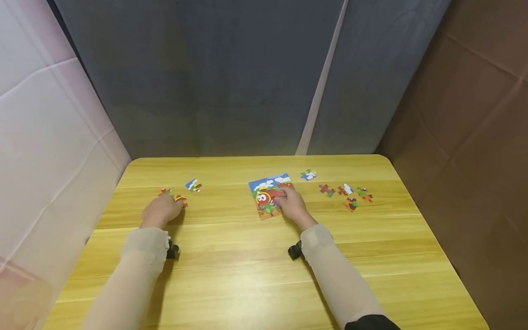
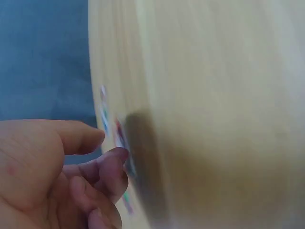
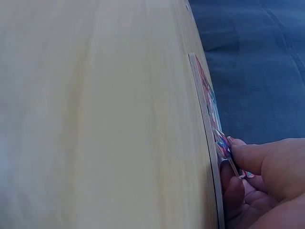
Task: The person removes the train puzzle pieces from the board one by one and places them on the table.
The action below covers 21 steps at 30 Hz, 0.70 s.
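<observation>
My left hand point(image 1: 162, 210) reaches over two red and green puzzle pieces point(image 1: 181, 199) at the left of the table. In the left wrist view its thumb and loosely bent fingers stand apart with nothing between them. A partly assembled puzzle point(image 1: 262, 198) with a big-eyed red figure and blue sky lies near the middle. At its right side my right hand point(image 1: 294, 205) pinches a colourful puzzle piece point(image 3: 223, 145) between thumb and fingers, held tilted just over the puzzle in the right wrist view. The right hand hides the puzzle's lower right part.
A blue and white piece point(image 1: 193, 185) lies behind the left hand. Another sky piece point(image 1: 308, 174) lies behind the right hand, with several loose pieces point(image 1: 350, 204) farther right. The wooden table point(image 1: 231, 275) ends at a dark curtain point(image 1: 198, 82).
</observation>
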Available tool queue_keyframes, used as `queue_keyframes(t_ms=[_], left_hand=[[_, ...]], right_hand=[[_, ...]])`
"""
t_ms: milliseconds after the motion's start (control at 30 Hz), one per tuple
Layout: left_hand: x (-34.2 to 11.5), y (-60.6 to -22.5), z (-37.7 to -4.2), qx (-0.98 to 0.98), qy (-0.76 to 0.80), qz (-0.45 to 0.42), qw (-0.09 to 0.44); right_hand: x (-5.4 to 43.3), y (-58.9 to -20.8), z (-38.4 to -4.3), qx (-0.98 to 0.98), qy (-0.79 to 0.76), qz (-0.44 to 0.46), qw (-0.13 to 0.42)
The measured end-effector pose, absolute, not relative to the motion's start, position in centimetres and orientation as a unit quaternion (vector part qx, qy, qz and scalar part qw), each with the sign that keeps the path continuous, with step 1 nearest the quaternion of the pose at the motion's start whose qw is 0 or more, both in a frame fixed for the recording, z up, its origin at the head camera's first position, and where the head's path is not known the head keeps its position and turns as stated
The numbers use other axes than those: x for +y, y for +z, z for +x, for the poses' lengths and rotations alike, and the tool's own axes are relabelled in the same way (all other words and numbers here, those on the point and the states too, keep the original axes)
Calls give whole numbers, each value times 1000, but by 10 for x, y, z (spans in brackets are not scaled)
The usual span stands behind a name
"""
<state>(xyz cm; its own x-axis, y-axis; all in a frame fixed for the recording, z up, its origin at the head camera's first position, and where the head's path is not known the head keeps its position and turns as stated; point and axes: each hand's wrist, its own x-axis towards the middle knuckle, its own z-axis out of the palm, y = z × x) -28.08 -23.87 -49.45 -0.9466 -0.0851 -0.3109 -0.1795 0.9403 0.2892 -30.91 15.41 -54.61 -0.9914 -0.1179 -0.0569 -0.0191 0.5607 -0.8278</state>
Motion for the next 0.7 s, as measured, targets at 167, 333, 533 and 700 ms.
queue_keyframes(t_ms=[167, 333, 533, 700], left_hand=[[-207, -485, -286, 974, 194, -19, 112], [-162, -483, -293, 961, 253, 56, 98], [-103, -490, -301, 937, 322, 93, 97], [-63, -498, -308, 930, 334, 123, 91]], right_hand=[[156, -545, -309, 869, -489, -36, 64], [159, -545, -311, 860, -505, -34, 67], [162, -545, -311, 846, -526, -34, 79], [161, -545, -311, 837, -541, -20, 83]])
